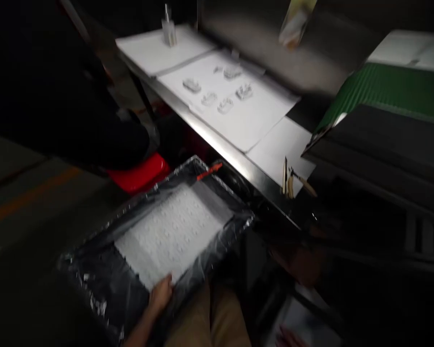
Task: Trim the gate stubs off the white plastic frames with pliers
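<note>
A shallow tray (101,284) wrapped in black plastic slants in front of my legs. In it lies a white sheet (181,221) with rows of small marks, blurred by motion. My left hand (161,291) is at the sheet's near edge, its fingers closed there and apparently pinching it. An orange-red tool (210,171) rests at the tray's far corner. Low on the right, my right hand (289,336) shows only as dim, smeared fingers by a pale, sheet-like surface (307,318); whether it grips anything is hidden.
Beyond the tray runs a metal-edged table (220,142) with white boards (267,123) bearing several small pale pieces. A clear pump bottle (169,31) stands at its far end, slim wooden-handled tools (289,180) nearer. A red stool (141,173) and a dark-clothed person (58,86) are left.
</note>
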`<state>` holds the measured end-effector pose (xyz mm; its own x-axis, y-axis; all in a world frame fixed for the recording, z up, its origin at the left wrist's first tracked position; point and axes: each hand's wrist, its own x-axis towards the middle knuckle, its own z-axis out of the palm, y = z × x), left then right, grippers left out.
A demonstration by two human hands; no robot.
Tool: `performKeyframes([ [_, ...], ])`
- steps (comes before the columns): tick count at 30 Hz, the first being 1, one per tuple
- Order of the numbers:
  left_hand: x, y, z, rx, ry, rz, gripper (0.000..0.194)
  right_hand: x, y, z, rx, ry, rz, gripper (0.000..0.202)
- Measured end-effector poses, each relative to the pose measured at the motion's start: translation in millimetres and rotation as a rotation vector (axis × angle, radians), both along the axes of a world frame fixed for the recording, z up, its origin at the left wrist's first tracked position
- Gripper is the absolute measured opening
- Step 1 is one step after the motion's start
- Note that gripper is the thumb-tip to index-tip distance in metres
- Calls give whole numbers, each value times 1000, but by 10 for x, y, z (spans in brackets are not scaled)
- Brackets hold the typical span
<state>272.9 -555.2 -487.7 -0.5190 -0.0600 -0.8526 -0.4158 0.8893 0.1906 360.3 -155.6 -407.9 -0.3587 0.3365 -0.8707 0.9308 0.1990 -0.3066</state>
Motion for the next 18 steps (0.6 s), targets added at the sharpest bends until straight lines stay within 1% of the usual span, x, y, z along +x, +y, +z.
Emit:
performKeyframes([
  [1, 124, 11, -34, 10, -10, 6, 30, 164, 67, 41, -11, -67, -42, 37],
  [3, 227, 26, -176, 28, -8, 10, 32, 406, 162, 70, -29, -166, -176, 47],
  [5, 201, 47, -344, 29, -1, 9, 38, 534, 205, 48, -25, -215, -296, 58],
  [6, 170, 65, -410, 22, 4, 6, 41, 566, 213, 31, -16, -223, -326, 62],
  [8, 113, 117, -487, -9, 22, 2, 45, 590, 212, 14, 1, -223, -332, 68],
  [10, 90, 180, -509, -54, 42, 3, 45, 585, 202, 26, 3, -217, -347, 69],
  [13, 97, 260, -505, -122, 68, 16, 41, 547, 180, 67, 1, -207, -360, 68],
  [16, 86, 295, -493, -165, 84, 22, 36, 477, 151, 85, 0, -182, -357, 70],
  [18, 67, 293, -481, -163, 89, 9, 33, 427, 132, 78, -5, -165, -353, 69],
])
